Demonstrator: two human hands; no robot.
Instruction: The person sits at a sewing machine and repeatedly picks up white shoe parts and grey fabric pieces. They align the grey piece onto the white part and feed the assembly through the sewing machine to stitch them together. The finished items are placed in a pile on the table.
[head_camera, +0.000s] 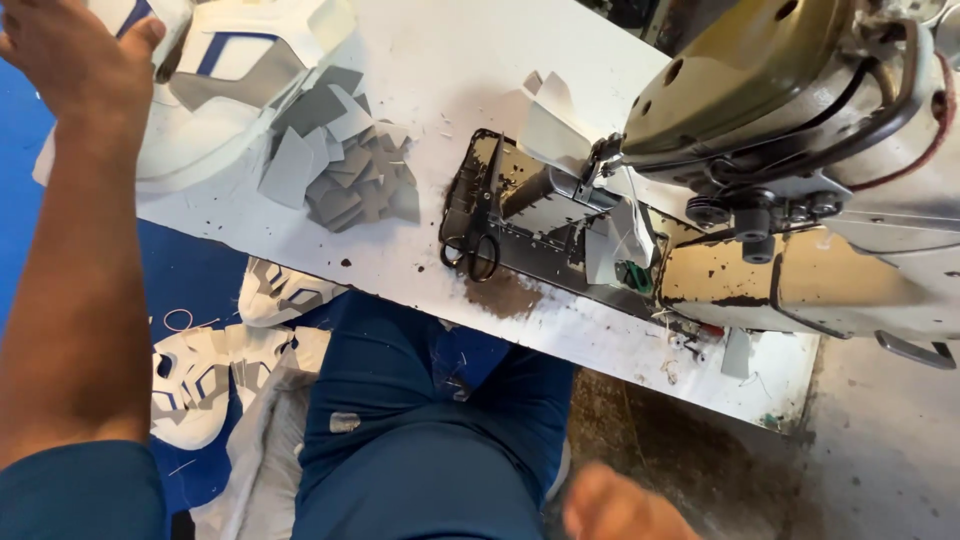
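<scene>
Two hands: left hand (75, 50) fingers spread over white pieces (215, 120) at table edge; right hand (620, 510) grip unclear.

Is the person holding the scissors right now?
No, the scissors lie untouched on the sewing machine bed, while the left hand reaches over the white cut pieces far from them.

White table (420, 270): grey pieces (340, 165), scissors (478, 235), probably thread scraps.
</scene>
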